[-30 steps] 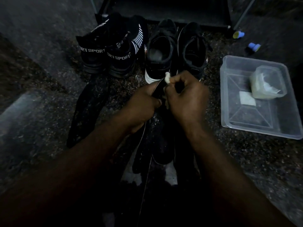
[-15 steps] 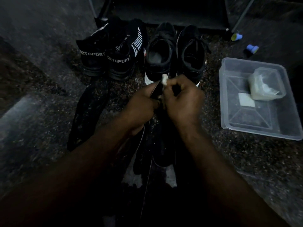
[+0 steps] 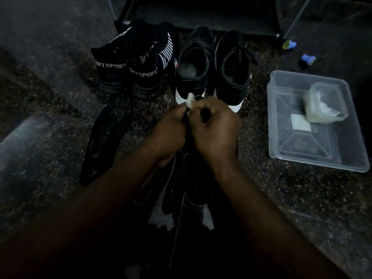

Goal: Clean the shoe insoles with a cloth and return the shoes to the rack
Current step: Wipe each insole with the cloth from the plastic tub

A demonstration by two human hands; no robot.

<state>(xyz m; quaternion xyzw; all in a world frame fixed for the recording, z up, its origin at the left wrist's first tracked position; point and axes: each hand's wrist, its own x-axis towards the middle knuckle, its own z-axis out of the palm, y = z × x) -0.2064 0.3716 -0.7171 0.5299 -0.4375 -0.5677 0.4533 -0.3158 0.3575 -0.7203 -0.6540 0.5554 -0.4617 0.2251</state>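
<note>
My left hand (image 3: 168, 131) grips the top end of a black insole (image 3: 196, 184) that hangs down between my forearms. My right hand (image 3: 215, 127) is closed round a small white cloth (image 3: 190, 100), and its tip pokes out above my fingers against the insole. Another black insole (image 3: 106, 141) lies flat on the floor to the left. Two pairs of black shoes stand beyond my hands: sock-style sport shoes (image 3: 136, 65) on the left, and lace-up sneakers with white soles (image 3: 213, 69) on the right. The dark shoe rack (image 3: 201, 15) stands behind them.
A clear plastic tray (image 3: 318, 156) sits on the speckled stone floor at the right, with a small clear tub (image 3: 326, 103) and a white square inside. Two small blue objects (image 3: 308, 59) lie beyond it near a rack leg.
The view has shifted slightly, so the shoes sit a little lower in frame. Both hands stay together on the insole, with the cloth tip shifting a little to the left.
</note>
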